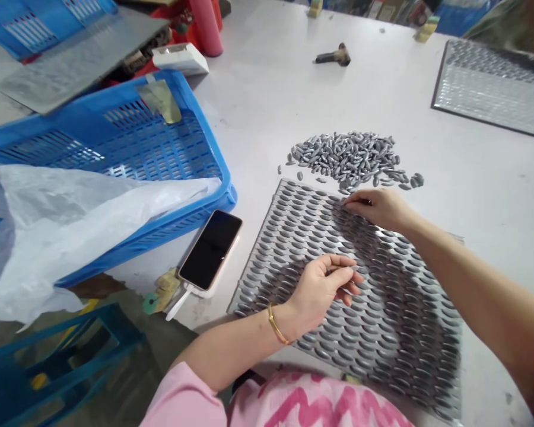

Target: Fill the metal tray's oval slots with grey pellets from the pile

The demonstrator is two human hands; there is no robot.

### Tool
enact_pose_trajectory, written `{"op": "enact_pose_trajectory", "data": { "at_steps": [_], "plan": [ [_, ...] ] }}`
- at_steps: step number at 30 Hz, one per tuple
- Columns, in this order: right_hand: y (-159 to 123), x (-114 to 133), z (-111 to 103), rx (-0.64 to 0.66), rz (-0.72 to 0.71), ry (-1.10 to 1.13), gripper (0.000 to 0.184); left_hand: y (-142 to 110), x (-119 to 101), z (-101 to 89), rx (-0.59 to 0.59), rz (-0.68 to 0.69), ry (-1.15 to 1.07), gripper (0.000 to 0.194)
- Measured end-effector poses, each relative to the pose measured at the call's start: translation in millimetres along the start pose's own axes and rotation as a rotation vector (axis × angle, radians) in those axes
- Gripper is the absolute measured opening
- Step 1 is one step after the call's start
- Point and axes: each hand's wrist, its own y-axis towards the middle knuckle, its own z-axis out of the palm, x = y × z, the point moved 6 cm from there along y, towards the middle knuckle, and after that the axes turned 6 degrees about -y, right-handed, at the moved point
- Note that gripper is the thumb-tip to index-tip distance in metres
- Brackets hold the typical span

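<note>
A grey metal tray [293,207] with rows of oval slots lies on the white table in front of me, most slots filled with small grey oval pieces. A loose pile of the same grey pieces [351,155] lies just beyond the tray's far edge. My right hand [380,207] rests at the tray's far edge near the pile, its fingers pinched together on a small piece I can barely see. My left hand [323,287] hovers over the tray's middle, fingers curled and pinching what looks like a grey piece.
A black phone [210,249] lies left of the tray by the table edge. A blue plastic crate [169,142] with a white plastic bag [62,225] stands at left. A second slotted tray [493,89] lies at far right, a small dark tool [333,56] beyond.
</note>
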Motion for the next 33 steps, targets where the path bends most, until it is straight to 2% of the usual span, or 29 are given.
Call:
{"op": "enact_pose_trajectory", "data": {
  "at_steps": [5, 11, 15, 19, 23, 25, 29, 33],
  "plan": [
    [2.3, 0.2, 0.9, -0.012, -0.047, -0.106, 0.026, 0.0, 0.8, 0.0, -0.008, -0.007, -0.013, 0.029],
    [-7.7, 20.6, -0.4, -0.122, -0.314, -0.365, 0.034, 1.1, -0.9, -1.6, -0.023, 0.009, -0.025, 0.028],
    [-9.6, 26.4, 0.8, -0.133, -0.332, -0.409, 0.032, 2.7, -3.6, -4.0, -0.045, 0.027, -0.062, 0.033],
    [-9.4, 24.6, 0.0, -0.131, -0.320, -0.361, 0.033, 5.6, -12.1, -8.0, -0.083, 0.092, -0.091, 0.030],
    [-24.9, 28.9, -12.1, -0.170, -0.234, -0.140, 0.032, 9.3, -22.4, -12.9, -0.120, 0.165, -0.116, 0.026],
    [-41.5, 36.8, -14.1, -0.116, -0.179, 0.078, 0.030, 10.5, -25.6, -15.7, -0.141, 0.186, -0.143, 0.026],
    [-80.8, 59.0, -0.9, 0.083, -0.133, 0.491, 0.031, 10.5, -28.1, -19.4, -0.165, 0.204, -0.181, 0.027],
    [-101.1, 62.6, 14.8, 0.130, -0.022, 0.699, 0.034, 9.2, -30.1, -18.6, -0.148, 0.245, -0.132, 0.026]
  ]
}}
